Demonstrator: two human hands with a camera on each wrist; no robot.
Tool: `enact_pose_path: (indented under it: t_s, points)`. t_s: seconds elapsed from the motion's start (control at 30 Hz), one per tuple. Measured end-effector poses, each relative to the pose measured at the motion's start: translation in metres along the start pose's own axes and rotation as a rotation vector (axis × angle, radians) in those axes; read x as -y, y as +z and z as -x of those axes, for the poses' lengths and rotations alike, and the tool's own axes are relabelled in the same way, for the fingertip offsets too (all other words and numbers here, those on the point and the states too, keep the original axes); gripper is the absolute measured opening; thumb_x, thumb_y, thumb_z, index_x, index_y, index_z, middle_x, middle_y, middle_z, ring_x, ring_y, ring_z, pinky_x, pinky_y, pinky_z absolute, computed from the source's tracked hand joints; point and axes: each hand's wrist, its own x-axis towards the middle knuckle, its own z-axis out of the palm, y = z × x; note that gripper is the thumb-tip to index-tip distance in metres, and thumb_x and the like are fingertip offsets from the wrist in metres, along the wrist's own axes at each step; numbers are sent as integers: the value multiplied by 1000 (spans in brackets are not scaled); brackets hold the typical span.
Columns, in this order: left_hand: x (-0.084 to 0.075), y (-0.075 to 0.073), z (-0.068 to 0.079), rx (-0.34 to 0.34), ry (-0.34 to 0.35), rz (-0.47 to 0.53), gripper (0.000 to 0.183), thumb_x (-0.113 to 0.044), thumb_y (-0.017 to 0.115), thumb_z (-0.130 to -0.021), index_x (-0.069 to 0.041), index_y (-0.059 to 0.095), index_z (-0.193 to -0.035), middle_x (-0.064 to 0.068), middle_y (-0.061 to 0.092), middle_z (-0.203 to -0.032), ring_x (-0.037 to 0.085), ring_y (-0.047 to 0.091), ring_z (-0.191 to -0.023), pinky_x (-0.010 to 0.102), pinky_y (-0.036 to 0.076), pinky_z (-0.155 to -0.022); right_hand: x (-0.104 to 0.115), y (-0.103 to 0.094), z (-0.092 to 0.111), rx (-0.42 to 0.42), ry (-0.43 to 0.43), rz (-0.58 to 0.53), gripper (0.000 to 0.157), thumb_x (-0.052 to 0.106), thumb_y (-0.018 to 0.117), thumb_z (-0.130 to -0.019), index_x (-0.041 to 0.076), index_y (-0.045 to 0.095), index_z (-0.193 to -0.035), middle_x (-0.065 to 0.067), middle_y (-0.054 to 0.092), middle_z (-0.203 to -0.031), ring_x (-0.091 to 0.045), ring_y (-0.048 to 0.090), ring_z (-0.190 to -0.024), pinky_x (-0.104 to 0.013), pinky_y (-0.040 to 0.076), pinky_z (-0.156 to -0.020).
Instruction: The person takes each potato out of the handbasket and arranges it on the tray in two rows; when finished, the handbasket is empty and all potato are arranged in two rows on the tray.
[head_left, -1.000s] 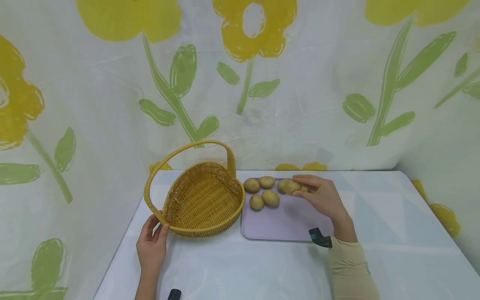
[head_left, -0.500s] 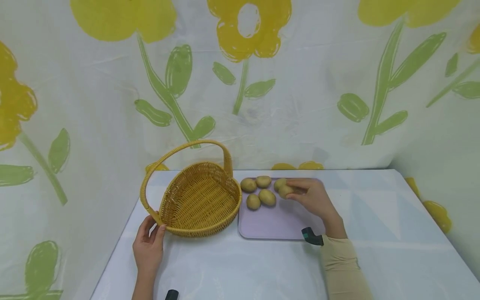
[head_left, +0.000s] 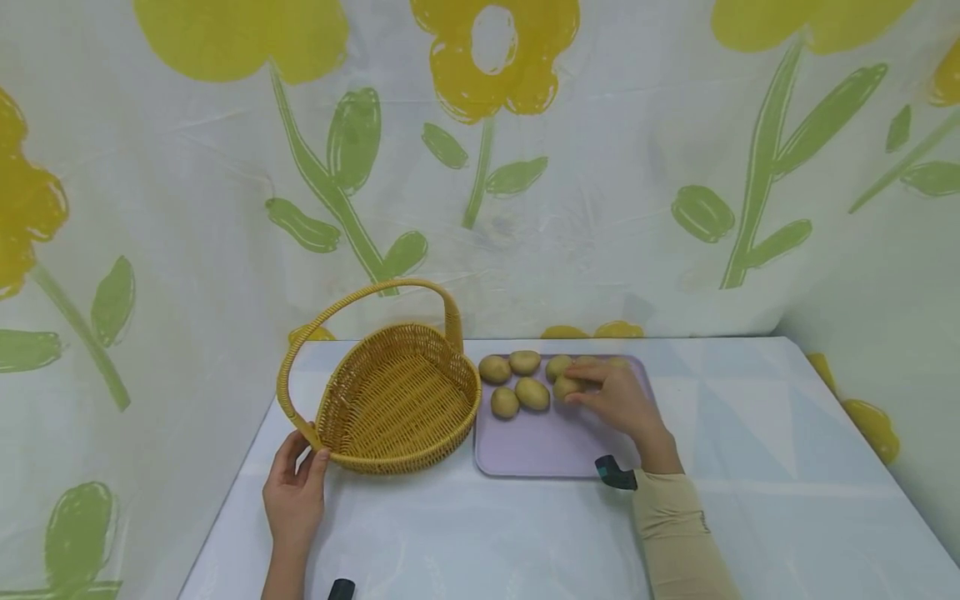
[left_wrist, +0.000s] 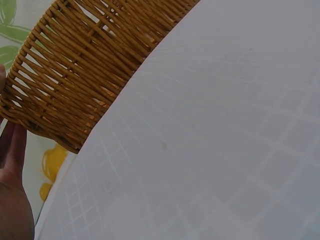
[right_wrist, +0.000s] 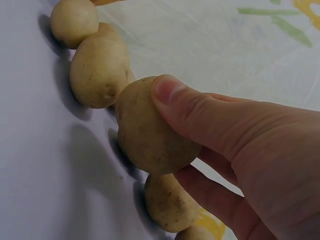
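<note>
My left hand (head_left: pixel 295 493) grips the rim of a brown wicker basket (head_left: pixel 405 461) at its near left side, by the foot of the tall handle. In the left wrist view the woven wall (left_wrist: pixel 85 65) fills the top left, with the hand at the edge of view. My right hand (head_left: pixel 621 406) pinches a potato (right_wrist: pixel 150 131) between thumb and fingers, low over the far part of a lilac tray (head_left: pixel 540 454). Several other potatoes (head_left: pixel 532 394) lie on that tray, mostly toward its far left; those behind the right hand are partly hidden.
The tray stands just right of the basket on a white table (head_left: pixel 450 533) with pale patterns. A flower-print cloth (head_left: pixel 600 250) hangs behind the table's far edge. Dark wrist devices (head_left: pixel 615 473) are worn on both arms.
My right hand has moved slightly left and down with the potato, closer to the other potatoes on the tray. The left hand keeps its hold on the basket. The head view has shifted a little.
</note>
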Motion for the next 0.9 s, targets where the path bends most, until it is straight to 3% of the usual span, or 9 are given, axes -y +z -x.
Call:
enact_pose_path:
  t_s: [0.3, 0.53, 0.9]
  points:
    - [-3, 0, -1, 5, -5, -3, 46, 5, 68, -94, 4, 54, -137, -18, 59, -128, -7, 57, -120, 5, 51, -100, 3, 4, 0, 69, 81, 7, 44, 15, 89, -76, 1, 75, -116, -15, 75, -115, -35, 71, -109, -49, 62, -98]
    - [-1, 0, 0, -4, 4, -39, 45, 3, 68, -95, 3, 54, -138, -22, 58, -128, -9, 55, -121, 5, 51, -101, -1, 7, -1, 89, 87, 12, 45, 18, 88, -77, 1, 74, -117, -15, 75, -116, -35, 70, -111, -49, 61, -100]
    - [-1, -1, 0, 7, 29, -19, 45, 7, 68, -93, 5, 54, -136, -20, 60, -128, -6, 56, -120, 4, 51, -100, -2, 11, 0, 86, 96, 61, 45, 21, 89, -76, 4, 76, -115, -13, 76, -115, -35, 70, -111, -53, 58, -103]
